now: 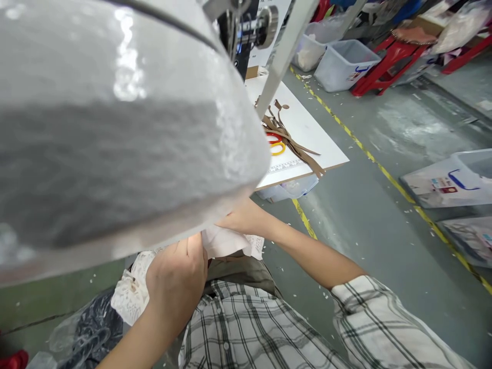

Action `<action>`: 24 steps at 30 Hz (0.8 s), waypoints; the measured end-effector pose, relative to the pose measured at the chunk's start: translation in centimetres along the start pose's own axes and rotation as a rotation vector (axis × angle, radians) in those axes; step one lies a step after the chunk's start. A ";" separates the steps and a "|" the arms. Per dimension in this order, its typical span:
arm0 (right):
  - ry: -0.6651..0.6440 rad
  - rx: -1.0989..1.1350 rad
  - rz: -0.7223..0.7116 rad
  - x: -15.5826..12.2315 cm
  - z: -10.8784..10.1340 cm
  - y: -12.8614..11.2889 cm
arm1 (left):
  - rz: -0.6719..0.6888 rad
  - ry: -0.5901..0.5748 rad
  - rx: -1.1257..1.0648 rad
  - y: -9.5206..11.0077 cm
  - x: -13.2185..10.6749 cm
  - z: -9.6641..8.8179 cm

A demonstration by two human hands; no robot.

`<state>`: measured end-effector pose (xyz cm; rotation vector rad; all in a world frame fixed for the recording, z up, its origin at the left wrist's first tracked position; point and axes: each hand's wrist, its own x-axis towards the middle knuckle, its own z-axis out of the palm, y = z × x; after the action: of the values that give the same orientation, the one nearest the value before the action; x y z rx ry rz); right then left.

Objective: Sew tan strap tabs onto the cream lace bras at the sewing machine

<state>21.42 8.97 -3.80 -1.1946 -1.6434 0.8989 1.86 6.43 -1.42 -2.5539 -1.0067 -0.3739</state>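
A pale, glossy sewing machine head (pixel 134 154) fills the upper left and hides part of both hands. Just under its lower edge, my left hand (pixel 177 271) is closed with curled fingers on a piece of white lace-edged fabric (pixel 225 242). On the other side of the same fabric, my right hand (pixel 248 218) grips it with the thumb against it. My right fingertips are hidden behind the machine. More white lace (pixel 128 294) hangs in a bunch to the left of my left wrist.
On the white tabletop (pixel 307 128) lie brown fabric strips (pixel 292 143), scissors with red and yellow handles (pixel 277 148) and a ruler (pixel 284 166). Clear plastic bins (pixel 346 64) and a red stool (pixel 395 59) stand on the grey floor. A plastic bag (pixel 92 328) sits at lower left.
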 end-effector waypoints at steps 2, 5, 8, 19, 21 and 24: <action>0.003 -0.011 -0.012 0.0 0.1 0.2 | 0.004 -0.003 0.008 0.0 0.0 0.0; 0.009 -0.011 -0.012 0.0 0.1 0.4 | 0.010 0.001 0.019 0.1 0.0 0.0; 0.022 -0.021 -0.011 0.0 0.1 0.5 | 0.003 0.017 0.032 0.2 0.2 -0.1; 0.007 0.019 -0.022 -0.3 0.6 0.7 | -0.026 -0.010 -0.033 -0.4 -0.7 0.1; 0.012 0.032 -0.016 -0.3 0.5 0.8 | -0.027 0.001 -0.037 -0.4 -0.7 0.2; 0.008 0.032 0.026 -0.4 0.2 0.9 | -0.019 -0.001 -0.065 -0.3 -0.6 0.4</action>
<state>21.59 8.82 -4.77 -1.1989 -1.6048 0.9316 1.23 6.45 -1.97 -2.6037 -1.0357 -0.4174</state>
